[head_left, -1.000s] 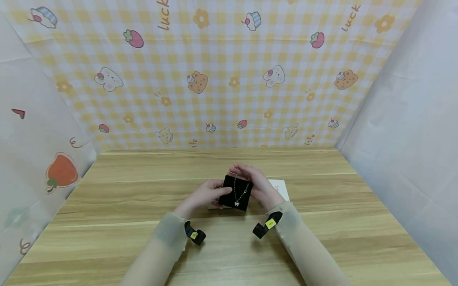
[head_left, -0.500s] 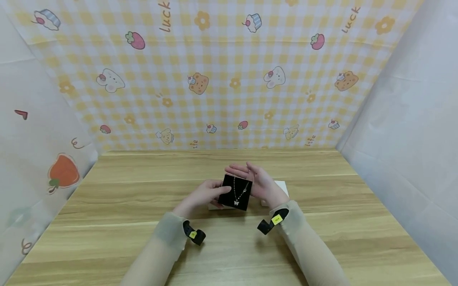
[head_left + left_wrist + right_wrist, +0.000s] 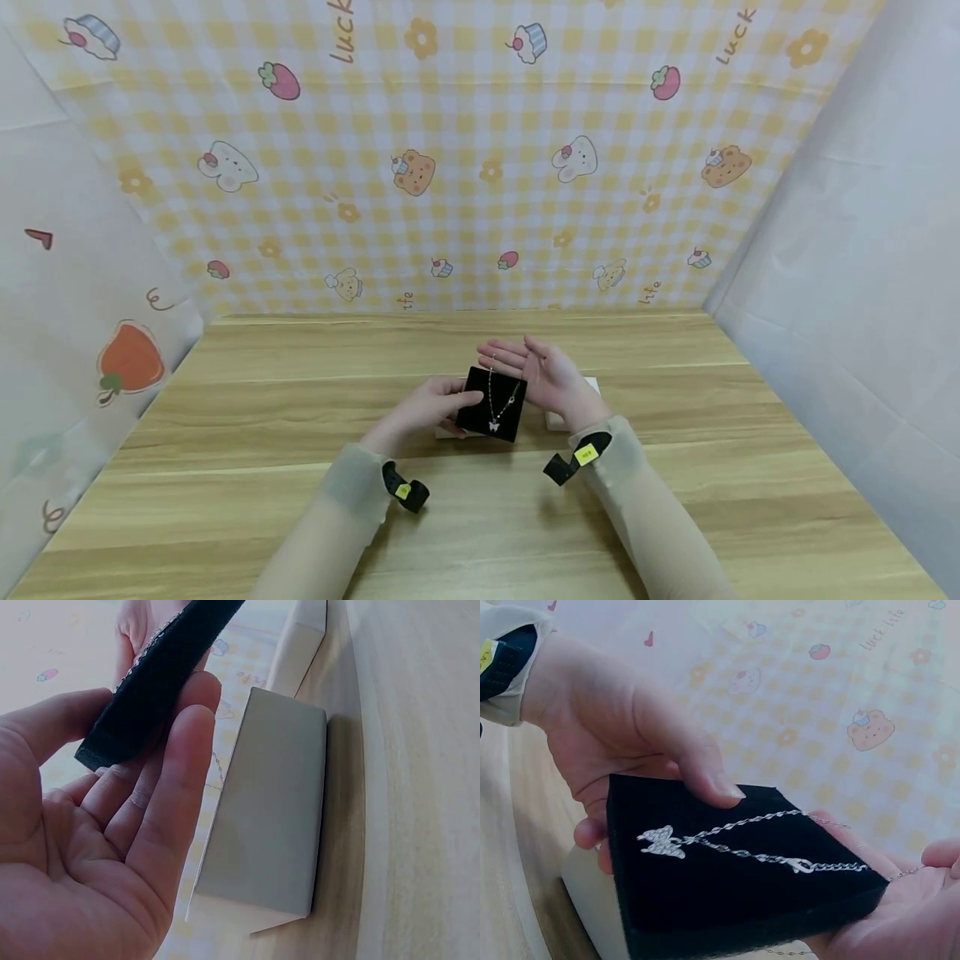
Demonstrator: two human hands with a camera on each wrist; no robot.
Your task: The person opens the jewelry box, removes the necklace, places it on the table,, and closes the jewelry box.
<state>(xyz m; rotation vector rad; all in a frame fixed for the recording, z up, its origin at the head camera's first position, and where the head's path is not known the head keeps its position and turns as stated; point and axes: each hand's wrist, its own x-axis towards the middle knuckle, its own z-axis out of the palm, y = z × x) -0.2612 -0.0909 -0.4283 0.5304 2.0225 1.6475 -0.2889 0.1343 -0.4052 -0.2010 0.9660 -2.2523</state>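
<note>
A square black jewelry pad bears a silver necklace with a butterfly pendant. My left hand pinches the pad's left side, thumb on top and fingers beneath, and holds it tilted above the table. Behind the pad's far right corner is my right hand, palm up with its fingers extended. In the right wrist view, part of the chain runs off the pad's edge over the right hand. A thin loop of chain also hangs below the pad in the left wrist view.
Beneath the left hand stands a white box on the wooden table. A second white box piece lies partly hidden under the right hand. A patterned cloth hangs behind the table.
My right hand has drawn slightly right and away from the pad, and its palm has turned upward with the fingers straighter. The left hand and pad have hardly moved.
</note>
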